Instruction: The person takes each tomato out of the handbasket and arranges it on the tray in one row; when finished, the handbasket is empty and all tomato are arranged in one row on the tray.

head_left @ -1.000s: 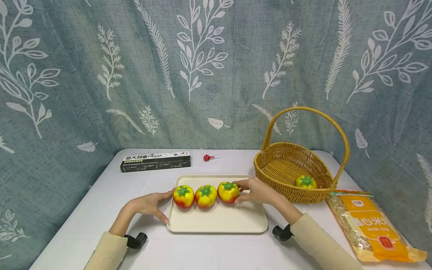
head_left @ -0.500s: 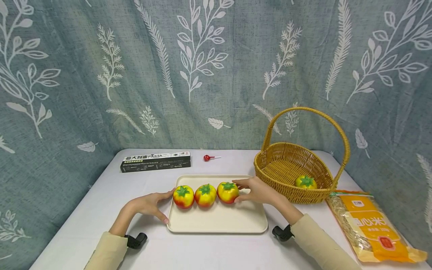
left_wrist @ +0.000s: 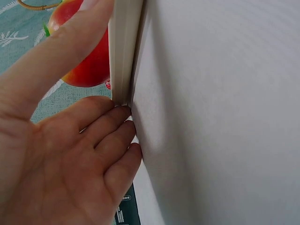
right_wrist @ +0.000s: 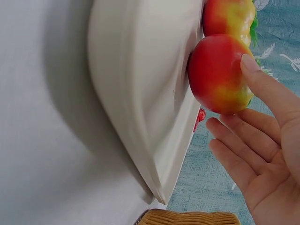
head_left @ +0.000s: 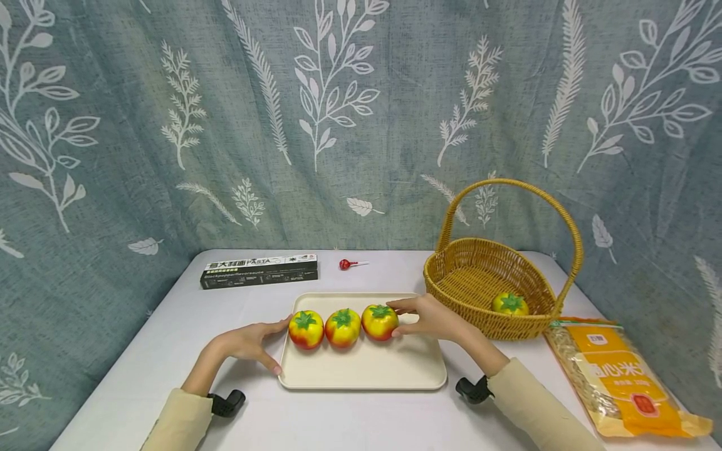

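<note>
Three yellow-red tomatoes with green star-shaped leaves stand in a row on a cream tray (head_left: 361, 373). My right hand (head_left: 431, 317) holds the right tomato (head_left: 380, 323) at its side, thumb in front and fingers behind. In the right wrist view the thumb (right_wrist: 265, 86) lies on that tomato's skin. The middle tomato (head_left: 343, 329) and the left tomato (head_left: 306, 330) sit close together. My left hand (head_left: 248, 343) rests at the tray's left end, its thumb at the rim near the front corner. In the left wrist view its fingers (left_wrist: 115, 126) lie against the tray edge, loosely extended.
A wicker basket (head_left: 470, 316) with a tall handle and one tomato (head_left: 510, 304) inside stands right of the tray. An orange bag of pasta (head_left: 626, 376) lies at the right. A black pasta box (head_left: 259, 272) and a red lollipop (head_left: 345, 264) lie behind the tray.
The middle and right tomatoes have shifted very slightly left, with my right hand following. The left hand and the tray stay in place.
</note>
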`<state>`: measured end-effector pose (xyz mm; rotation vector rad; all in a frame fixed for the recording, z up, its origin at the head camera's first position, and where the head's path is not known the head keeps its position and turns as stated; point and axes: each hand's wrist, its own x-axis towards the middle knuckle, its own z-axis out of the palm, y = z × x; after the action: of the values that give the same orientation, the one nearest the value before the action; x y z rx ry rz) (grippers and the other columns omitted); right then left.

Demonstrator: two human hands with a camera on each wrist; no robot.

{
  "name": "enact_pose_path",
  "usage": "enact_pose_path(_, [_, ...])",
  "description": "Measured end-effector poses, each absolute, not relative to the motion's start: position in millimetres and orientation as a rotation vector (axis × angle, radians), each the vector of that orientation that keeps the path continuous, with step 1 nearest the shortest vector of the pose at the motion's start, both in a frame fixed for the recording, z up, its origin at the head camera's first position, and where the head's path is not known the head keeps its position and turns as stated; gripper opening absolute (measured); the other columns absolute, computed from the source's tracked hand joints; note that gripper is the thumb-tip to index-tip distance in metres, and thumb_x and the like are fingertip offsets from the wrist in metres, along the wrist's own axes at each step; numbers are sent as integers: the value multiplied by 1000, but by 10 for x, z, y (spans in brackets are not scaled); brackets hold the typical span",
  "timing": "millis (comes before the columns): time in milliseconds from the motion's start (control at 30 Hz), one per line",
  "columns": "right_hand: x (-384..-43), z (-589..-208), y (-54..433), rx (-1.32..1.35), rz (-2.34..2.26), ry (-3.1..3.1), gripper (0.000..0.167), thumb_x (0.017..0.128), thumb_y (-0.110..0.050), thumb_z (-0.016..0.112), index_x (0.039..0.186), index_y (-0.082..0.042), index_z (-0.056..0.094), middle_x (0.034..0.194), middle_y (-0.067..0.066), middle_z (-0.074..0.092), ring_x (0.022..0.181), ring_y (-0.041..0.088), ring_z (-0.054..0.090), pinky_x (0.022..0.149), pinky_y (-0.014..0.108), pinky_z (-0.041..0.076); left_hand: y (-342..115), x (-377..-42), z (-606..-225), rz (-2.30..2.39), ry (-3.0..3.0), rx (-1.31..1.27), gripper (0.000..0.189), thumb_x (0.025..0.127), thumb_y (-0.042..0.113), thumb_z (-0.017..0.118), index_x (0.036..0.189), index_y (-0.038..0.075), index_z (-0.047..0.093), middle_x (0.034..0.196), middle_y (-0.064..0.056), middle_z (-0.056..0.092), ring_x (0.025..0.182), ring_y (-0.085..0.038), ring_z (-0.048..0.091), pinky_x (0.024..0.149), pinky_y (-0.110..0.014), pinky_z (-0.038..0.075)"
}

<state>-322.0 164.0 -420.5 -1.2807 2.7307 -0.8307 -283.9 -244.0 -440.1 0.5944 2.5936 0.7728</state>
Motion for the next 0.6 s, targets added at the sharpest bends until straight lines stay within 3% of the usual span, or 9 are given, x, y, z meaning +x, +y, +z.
enact_pose_path(333, [-3197, -4164, 1659, -1270, -825, 2760, 59, 84, -30, 76, 129, 3, 58, 123, 16, 64, 106, 29, 65, 87, 42, 54, -2447, -2847, -4414, 777, 2602, 615, 108, 65, 34, 89, 151, 3, 30, 150, -22, 34, 138, -44, 28, 111, -59, 22])
enact_pose_path(600, [-3164, -4046, 1758, -1299, -796, 2836, 56, 83, -33, 76, 128, -3, 62, 121, 13, 66, 107, 26, 64, 87, 40, 54, -2448, -2848, -4413, 789, 2591, 610, 108, 65, 33, 89, 151, 3, 30, 151, -23, 33, 138, -44, 27, 111, -59, 21])
